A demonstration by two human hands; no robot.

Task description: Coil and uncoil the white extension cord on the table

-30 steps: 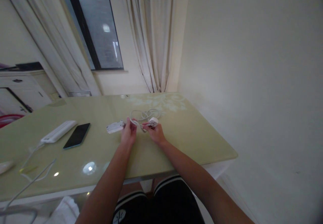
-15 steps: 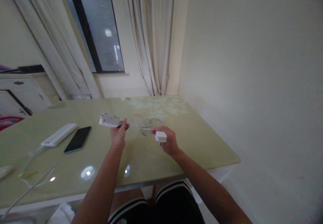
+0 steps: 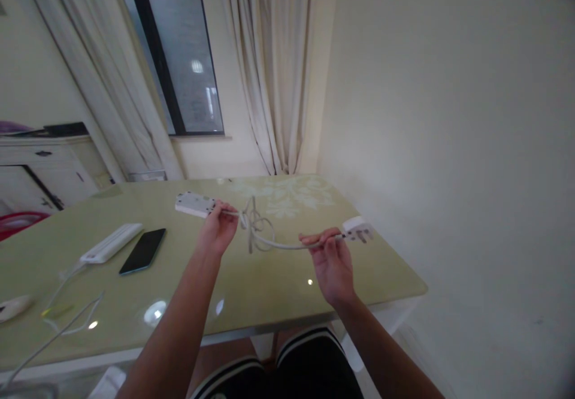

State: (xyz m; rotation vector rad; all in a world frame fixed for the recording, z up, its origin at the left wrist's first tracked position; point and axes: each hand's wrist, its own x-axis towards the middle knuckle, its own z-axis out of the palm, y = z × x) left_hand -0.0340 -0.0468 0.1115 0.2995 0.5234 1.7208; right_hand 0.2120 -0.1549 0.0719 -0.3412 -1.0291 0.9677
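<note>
A white power strip is held above the table by its near end, where my left hand is closed around it and the start of its cord. From there the pale cord runs to the right in a loose tangle of loops between both hands. My right hand pinches the cord's other end just behind a white plug. The plug's metal pins point to the right, away from my fingers.
On the table to the left lie a black phone and a second white power strip with its cable. A white object, perhaps a mouse, sits at the left edge. A wall borders the right side.
My right hand has moved right with the plug, widening the gap between the hands. The cord's coil has lifted and drawn out. The held power strip has rolled over to another face.
</note>
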